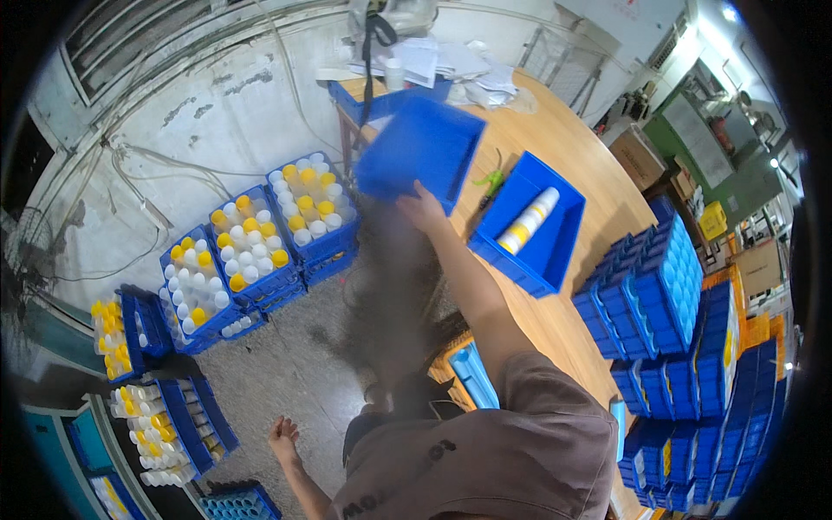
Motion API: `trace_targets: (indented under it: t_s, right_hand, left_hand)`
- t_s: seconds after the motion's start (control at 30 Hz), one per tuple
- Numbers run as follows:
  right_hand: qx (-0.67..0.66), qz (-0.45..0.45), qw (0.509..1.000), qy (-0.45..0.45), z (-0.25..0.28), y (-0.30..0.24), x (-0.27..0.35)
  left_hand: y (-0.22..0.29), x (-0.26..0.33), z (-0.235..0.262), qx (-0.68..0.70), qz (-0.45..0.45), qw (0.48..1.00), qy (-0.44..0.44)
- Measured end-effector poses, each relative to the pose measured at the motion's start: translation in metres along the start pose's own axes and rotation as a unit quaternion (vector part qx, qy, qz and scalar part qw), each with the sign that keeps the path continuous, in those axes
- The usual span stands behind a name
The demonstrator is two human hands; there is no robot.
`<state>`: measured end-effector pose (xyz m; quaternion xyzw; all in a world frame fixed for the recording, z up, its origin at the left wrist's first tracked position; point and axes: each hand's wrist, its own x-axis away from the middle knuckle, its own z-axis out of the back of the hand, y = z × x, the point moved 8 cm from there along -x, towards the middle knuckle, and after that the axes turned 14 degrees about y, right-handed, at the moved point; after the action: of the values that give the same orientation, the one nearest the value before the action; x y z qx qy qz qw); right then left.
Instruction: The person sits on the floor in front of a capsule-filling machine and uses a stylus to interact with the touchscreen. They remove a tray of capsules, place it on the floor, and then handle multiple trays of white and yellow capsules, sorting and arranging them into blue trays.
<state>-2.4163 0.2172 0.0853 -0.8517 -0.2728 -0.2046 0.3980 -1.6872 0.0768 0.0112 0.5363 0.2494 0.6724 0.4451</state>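
My right hand (422,208) grips the near edge of a blue plastic bin (399,165), tilted and slightly blurred at the table's left edge. To its right, a second blue bin (559,276) rests on the wooden table (598,173). A row of white and yellow round pieces (529,221), like stacked cups or caps, lies lengthwise inside that bin. Low on the left, my left hand (284,438) hangs over the floor with its fingers loosely apart, holding nothing. Between the two bins lies a green-handled tool (492,178), its kind unclear.
Along the wall at left stand blue crates (251,290) full of white and yellow cylinders. More such crates (186,416) sit lower left. Tall stacks of blue crates (637,303) rise at the table's right. Papers (416,61) and a white bottle (394,74) occupy the table's far end.
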Motion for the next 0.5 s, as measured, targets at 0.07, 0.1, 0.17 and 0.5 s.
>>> trace_targets:
  t_s: [0.07,0.1,0.17,0.5]
  right_hand:
    - [0.078,0.001,0.990,0.116,0.010,-0.012,-0.011]
    - [0.194,0.100,0.964,0.150,0.013,-0.035,-0.015]
    - [0.259,0.157,0.933,0.196,0.023,-0.067,-0.021]
    - [0.554,0.587,0.331,0.489,0.075,-0.231,-0.039]
  left_hand:
    - [0.040,-0.027,-0.026,-0.008,-0.021,1.000,-0.006]
    - [0.049,-0.040,-0.034,-0.011,-0.020,1.000,-0.001]
    - [0.052,-0.061,-0.046,-0.033,0.008,0.999,0.011]
    - [-0.018,-0.127,-0.122,-0.090,0.232,0.968,0.021]
